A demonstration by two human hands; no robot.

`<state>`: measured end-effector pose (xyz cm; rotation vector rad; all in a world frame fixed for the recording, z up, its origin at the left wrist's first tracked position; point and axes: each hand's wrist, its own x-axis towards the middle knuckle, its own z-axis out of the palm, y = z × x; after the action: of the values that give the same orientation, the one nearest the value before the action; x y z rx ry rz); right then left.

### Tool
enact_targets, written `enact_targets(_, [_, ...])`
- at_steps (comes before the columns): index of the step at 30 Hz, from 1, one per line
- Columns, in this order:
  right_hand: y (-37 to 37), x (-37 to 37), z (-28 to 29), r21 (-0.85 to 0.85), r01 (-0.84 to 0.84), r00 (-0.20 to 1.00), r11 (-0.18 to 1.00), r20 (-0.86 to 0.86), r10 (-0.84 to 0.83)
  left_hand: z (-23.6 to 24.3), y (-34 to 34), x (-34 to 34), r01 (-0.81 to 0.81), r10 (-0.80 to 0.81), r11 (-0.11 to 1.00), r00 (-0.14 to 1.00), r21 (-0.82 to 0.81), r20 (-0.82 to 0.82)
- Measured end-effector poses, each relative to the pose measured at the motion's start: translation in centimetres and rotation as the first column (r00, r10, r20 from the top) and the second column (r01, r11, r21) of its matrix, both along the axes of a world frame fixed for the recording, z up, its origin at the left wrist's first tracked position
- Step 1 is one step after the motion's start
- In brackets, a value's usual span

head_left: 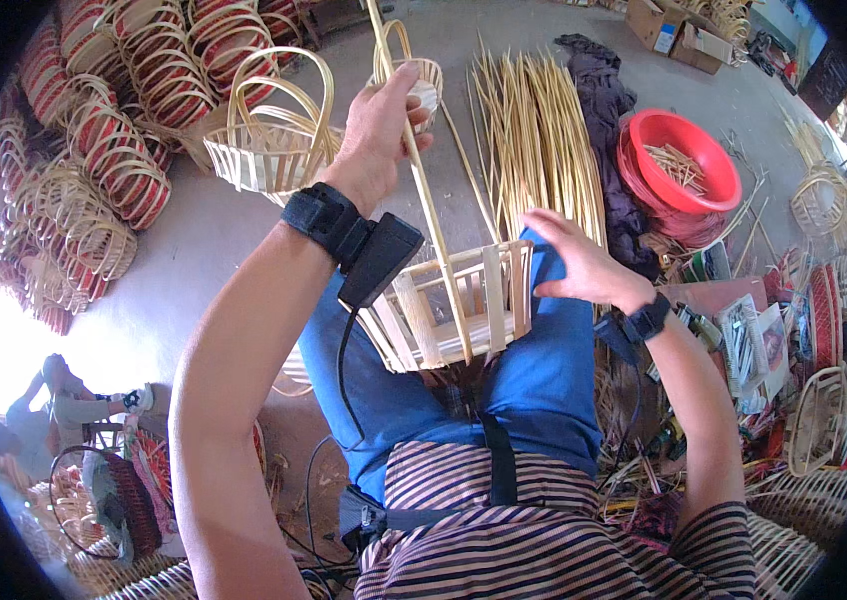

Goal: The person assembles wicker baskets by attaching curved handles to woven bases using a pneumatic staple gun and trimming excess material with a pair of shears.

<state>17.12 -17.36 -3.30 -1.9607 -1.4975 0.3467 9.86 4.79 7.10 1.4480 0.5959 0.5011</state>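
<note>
An unfinished woven basket [449, 310] of pale slats rests on my lap between my thighs. A long pale bamboo strip [431, 210] rises from its near side and leans up toward the far left. My left hand [379, 130] is closed around the upper part of that strip. At the basket's right end, my right hand [579, 262] has its fingers spread and the thumb close to the rim; whether it touches is unclear. Beyond my left wrist stands a finished basket [269, 160] with a looped handle. Another small handled basket [429, 85] is partly hidden behind my left hand.
A bundle of bamboo strips [539, 140] lies on the floor ahead, beside dark cloth [609, 130]. A red basin [709, 165] with short sticks stands at right. Stacked red-and-pale baskets [104, 140] fill the far left. Another person [84, 400] sits at left.
</note>
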Motion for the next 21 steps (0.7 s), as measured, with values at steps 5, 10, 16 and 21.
enact_targets(5, [2.0, -0.1, 0.4, -0.095, -0.165, 0.973, 0.982, 0.15, 0.177, 1.9, -0.6, -1.8, -0.049, 0.068, 0.982, 0.993, -0.184, 0.097])
enact_targets(10, [2.4, -5.4, 2.6, 0.053, -0.209, 0.965, 0.976, 0.172, 0.197, 4.5, 0.3, -7.8, 0.096, -0.031, 0.979, 0.942, -0.181, 0.334])
enact_targets(16, [5.2, -11.6, 0.9, -0.023, -0.346, 0.921, 0.938, 0.181, 0.344, 1.4, 4.5, -13.0, 0.067, 0.037, 0.98, 0.86, -0.186, 0.509])
enact_targets(21, [4.4, -8.2, 3.8, -0.072, -0.375, 0.909, 0.924, 0.168, 0.381, -5.6, 4.4, -14.3, 0.013, 0.155, 0.951, 0.845, -0.31, 0.512])
